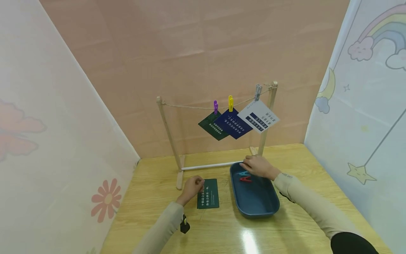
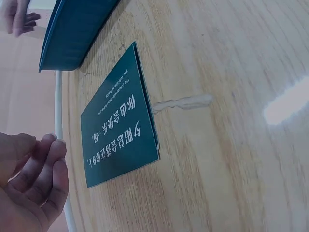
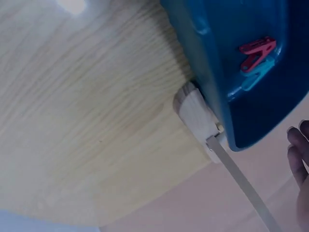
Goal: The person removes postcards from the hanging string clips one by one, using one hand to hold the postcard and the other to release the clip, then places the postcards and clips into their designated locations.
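My left hand hovers by the upper left corner of a dark green card with white print. Its fingers curl loosely and hold nothing; the left wrist view shows a second edge under the card, like a stack. Over the far end of a dark blue plastic basin is my right hand, fingers relaxed and nothing in them. Inside that basin lie a red clothespin and a light blue clothespin, close together.
A wooden frame with a string stands behind. From the string hang a green card on a purple clothespin, a navy card on a yellow clothespin, and a white card on a grey clothespin.
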{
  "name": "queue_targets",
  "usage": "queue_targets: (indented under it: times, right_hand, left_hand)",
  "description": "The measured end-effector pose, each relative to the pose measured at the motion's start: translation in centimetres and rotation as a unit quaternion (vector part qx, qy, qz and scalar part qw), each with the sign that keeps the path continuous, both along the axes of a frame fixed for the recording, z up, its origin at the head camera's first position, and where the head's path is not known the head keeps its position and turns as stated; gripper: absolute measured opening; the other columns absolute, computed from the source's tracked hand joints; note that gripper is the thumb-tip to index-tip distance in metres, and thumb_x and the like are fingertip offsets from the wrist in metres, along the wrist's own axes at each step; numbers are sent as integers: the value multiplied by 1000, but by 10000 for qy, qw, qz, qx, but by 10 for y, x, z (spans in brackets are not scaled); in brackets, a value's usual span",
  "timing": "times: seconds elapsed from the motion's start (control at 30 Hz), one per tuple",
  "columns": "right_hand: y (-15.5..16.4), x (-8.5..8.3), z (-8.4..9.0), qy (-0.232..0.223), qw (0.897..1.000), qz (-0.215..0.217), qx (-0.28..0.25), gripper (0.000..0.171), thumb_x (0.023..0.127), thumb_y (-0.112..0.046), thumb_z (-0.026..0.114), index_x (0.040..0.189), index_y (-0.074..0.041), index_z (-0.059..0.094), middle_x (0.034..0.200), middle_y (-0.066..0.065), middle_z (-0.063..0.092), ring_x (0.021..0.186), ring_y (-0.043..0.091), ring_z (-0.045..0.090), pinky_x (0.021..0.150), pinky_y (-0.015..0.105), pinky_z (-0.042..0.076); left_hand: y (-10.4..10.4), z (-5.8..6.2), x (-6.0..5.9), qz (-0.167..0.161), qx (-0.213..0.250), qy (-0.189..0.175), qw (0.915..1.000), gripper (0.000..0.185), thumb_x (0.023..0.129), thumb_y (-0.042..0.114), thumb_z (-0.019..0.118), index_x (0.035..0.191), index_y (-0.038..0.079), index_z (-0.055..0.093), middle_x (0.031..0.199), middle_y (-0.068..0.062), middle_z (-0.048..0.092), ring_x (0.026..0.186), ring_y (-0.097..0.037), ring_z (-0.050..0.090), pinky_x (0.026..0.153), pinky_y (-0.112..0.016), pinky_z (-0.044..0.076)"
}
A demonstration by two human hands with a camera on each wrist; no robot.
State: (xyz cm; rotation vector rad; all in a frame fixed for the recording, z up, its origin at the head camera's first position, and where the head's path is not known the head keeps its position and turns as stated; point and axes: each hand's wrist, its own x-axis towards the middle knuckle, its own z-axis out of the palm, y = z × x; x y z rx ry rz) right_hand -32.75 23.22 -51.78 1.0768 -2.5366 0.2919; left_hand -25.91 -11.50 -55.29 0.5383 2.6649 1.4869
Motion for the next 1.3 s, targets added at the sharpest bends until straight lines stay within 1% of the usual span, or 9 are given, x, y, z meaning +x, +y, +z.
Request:
queue_targets:
  times: [0.2, 0.3, 0.4, 0.53, 0.73, 0.87, 1.0, 1.2, 1.3]
  right_hand:
    - [-9, -10, 15, 620, 9971, 446, 26, 36, 96, -21, 65, 64, -23, 49, 60, -10, 41, 48, 4, 35, 49, 26, 33]
    - [-15, -12, 23, 919, 9937, 607, 203, 36, 95, -23, 65, 63, -21, 50, 58, -8, 45, 49, 8, 39, 55, 31, 35]
    - [-20, -14, 31, 1178, 9898, 695, 387, 34, 94, -24, 66, 63, -18, 55, 59, -5, 51, 50, 13, 45, 57, 35, 39]
    - [-22, -15, 39, 1382, 9860, 811, 470, 30, 92, -23, 68, 65, -18, 59, 61, -4, 54, 51, 12, 49, 52, 32, 42]
    - [-25, -17, 48, 1625, 9792, 1181, 274, 44, 102, -28, 56, 59, -19, 53, 55, -5, 48, 45, 10, 43, 48, 30, 40]
    - [-30, -18, 55, 1856, 9730, 1351, 242, 50, 106, -33, 44, 59, -19, 50, 55, -5, 49, 45, 10, 42, 50, 31, 37]
    - [-33, -19, 63, 2186, 9659, 1383, 133, 44, 102, -29, 53, 59, -18, 53, 56, -2, 52, 46, 14, 46, 50, 33, 40]
    - [-33, -23, 80, 2725, 9529, 1315, -227, 47, 103, -30, 48, 63, -11, 63, 63, 3, 62, 55, 20, 57, 52, 36, 48]
    - [-33, -25, 89, 2880, 9480, 1307, -372, 31, 94, -22, 63, 66, -10, 66, 64, 3, 64, 58, 22, 57, 54, 37, 46]
  left_hand:
    - [0, 0, 0, 263, -172, 266, 9992, 22, 103, 11, 56, 107, -9, 65, 87, -23, 68, 75, -34, 67, 59, -31, 54]
    - [1, 1, 0, 322, -212, 267, 9989, 26, 103, 15, 56, 107, -9, 65, 89, -23, 69, 75, -28, 67, 59, -28, 53]
    - [2, 3, 1, 346, -185, 230, 9990, 26, 103, 16, 56, 107, -8, 66, 90, -23, 69, 78, -32, 68, 60, -28, 53]
    - [4, 4, 0, 328, -116, 208, 9992, 21, 103, 13, 57, 104, -5, 68, 91, -24, 69, 81, -39, 67, 60, -29, 53]
    - [2, 4, -3, 357, -241, 336, 9985, 22, 102, 15, 58, 104, -5, 69, 92, -18, 69, 75, -19, 64, 61, -29, 53]
    - [0, 5, -5, 369, -210, 502, 9978, 21, 101, 13, 60, 104, -6, 69, 91, -17, 69, 75, -18, 64, 64, -30, 54]
    - [1, 10, -8, 379, -64, 702, 9968, 20, 99, 12, 62, 104, -7, 68, 90, -13, 69, 78, -22, 65, 67, -31, 54]
    - [5, 25, -16, 482, 122, 966, 9941, 15, 98, 12, 64, 101, -2, 68, 90, -11, 68, 80, -23, 65, 71, -33, 55]
    - [7, 32, -19, 603, 29, 1157, 9914, 15, 98, 13, 65, 100, -1, 68, 89, -10, 69, 78, -22, 65, 70, -34, 55]
